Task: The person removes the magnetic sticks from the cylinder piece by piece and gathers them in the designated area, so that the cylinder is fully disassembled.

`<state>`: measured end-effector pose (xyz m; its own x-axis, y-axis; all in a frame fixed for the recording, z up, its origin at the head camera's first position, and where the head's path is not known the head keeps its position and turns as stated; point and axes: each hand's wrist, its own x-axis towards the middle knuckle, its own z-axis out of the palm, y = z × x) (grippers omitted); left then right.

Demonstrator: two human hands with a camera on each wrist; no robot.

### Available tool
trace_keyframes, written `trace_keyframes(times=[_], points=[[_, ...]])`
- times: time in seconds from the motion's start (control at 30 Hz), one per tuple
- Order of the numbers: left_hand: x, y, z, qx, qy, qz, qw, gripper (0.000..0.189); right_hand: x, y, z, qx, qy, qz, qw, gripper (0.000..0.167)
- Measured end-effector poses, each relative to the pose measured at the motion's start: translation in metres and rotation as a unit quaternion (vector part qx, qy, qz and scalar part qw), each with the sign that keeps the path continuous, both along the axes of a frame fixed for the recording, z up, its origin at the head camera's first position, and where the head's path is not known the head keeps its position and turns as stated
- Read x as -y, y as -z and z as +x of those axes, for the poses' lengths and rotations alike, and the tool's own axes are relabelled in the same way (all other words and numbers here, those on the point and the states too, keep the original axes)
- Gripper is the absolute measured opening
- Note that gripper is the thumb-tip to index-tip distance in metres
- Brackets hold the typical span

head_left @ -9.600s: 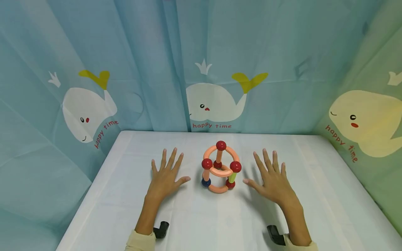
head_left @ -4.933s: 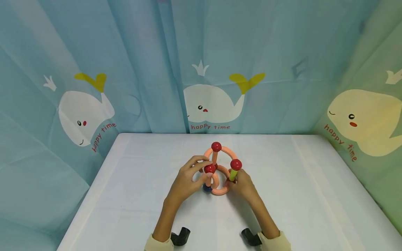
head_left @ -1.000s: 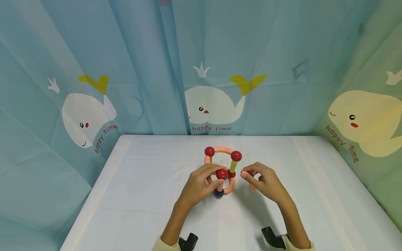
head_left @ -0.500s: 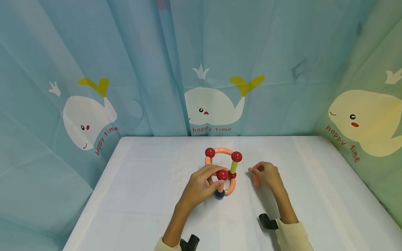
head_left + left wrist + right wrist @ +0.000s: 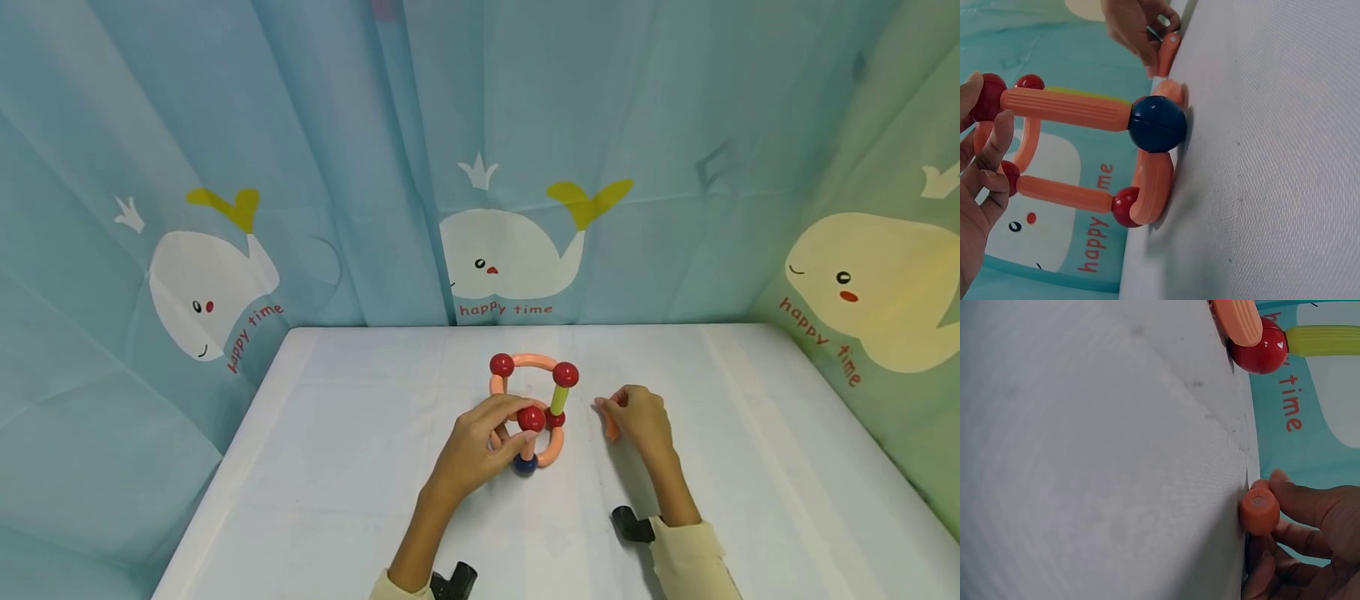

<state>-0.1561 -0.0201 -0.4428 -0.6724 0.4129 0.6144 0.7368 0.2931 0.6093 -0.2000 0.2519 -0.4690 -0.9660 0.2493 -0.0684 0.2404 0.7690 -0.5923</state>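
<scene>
The frame (image 5: 556,446) stood upright on the white counter (image 5: 337,467), around the middle and toward the far edge. It was a glossy toy of round balls and smooth rods, built as two rings, one above the other, joined by uprights. The upper ring was open on one side, between the front ball and the right one.

The left hand (image 5: 476,437) was partly closed, and it pinched the front red ball (image 5: 532,418) of the upper ring between thumb and fingers. The right hand (image 5: 643,414), to the right of the frame and apart from it, had its thumb and finger closed on one orange piece (image 5: 612,431). This piece was curved, and a pale grey dot showed in its end. It was low by the counter; whether it touched the surface, I could not tell.

I counted six balls in the frame: five red, one of them mostly hidden in the left wrist view, and one blue ball (image 5: 525,463) at the bottom front, under the held one. The uprights were three: one green rod (image 5: 559,400) and two orange rods (image 5: 1066,109), with fine grooves. Two curved rods (image 5: 534,360) were in the upper ring; those of the lower ring were partly covered, so their number was not sure.

Behind hung one blue-green curtain (image 5: 360,125) with three whales (image 5: 513,250). Two beige sleeves (image 5: 690,554) and two black parts (image 5: 632,525) showed near the wrists.
</scene>
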Motion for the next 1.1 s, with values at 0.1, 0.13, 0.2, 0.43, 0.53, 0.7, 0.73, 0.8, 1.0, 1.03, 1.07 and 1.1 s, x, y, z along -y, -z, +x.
trace_keyframes(times=[0.1,0.13,0.2,0.43,0.53,0.7,0.73,0.8,1.0,1.03,1.07,1.1], points=[[0.0,0.0,0.0,0.002,-0.003,-0.002,1.0,0.033,-0.001,0.001,-0.001,-0.001,0.005,-0.001,1.0,0.03],[0.0,0.0,0.0,0.003,-0.003,-0.002,1.0,0.033,-0.001,0.001,-0.001,-0.001,0.005,-0.001,1.0,0.031],[0.0,0.0,0.0,0.002,-0.004,-0.003,1.0,0.033,-0.002,0.001,-0.001,-0.002,0.006,-0.001,1.0,0.031],[-0.001,-0.002,0.001,0.011,-0.003,0.0,0.9999,0.034,-0.003,-0.001,0.0,-0.001,0.008,-0.002,1.0,0.032],[-0.001,-0.002,0.001,0.012,-0.006,0.0,0.9999,0.035,-0.004,-0.002,0.001,-0.001,0.002,-0.004,1.0,0.033],[-0.001,-0.002,0.001,0.016,-0.007,-0.005,0.9998,0.034,-0.007,-0.006,0.005,-0.019,-0.002,0.01,0.9998,0.032],[-0.001,-0.002,0.001,0.016,-0.007,-0.006,0.9998,0.034,-0.007,-0.008,0.006,-0.027,-0.003,0.013,0.9995,0.032],[-0.001,-0.002,0.001,0.012,-0.006,-0.007,0.9999,0.034,-0.007,-0.011,0.007,-0.045,-0.008,0.019,0.9988,0.031],[0.0,-0.001,0.001,-0.006,-0.007,-0.01,0.9999,0.035,-0.003,-0.023,0.014,-0.091,-0.053,0.018,0.9943,0.028],[0.0,-0.001,0.001,-0.007,-0.009,-0.013,0.9998,0.035,-0.001,-0.025,0.016,-0.093,-0.062,0.017,0.9935,0.027],[0.001,-0.001,0.001,-0.005,-0.01,-0.014,0.9998,0.036,0.001,-0.027,0.017,-0.094,-0.072,0.013,0.9929,0.026],[0.001,-0.001,0.001,-0.003,-0.011,-0.015,0.9998,0.036,0.004,-0.029,0.019,-0.091,-0.083,0.007,0.9924,0.025]])
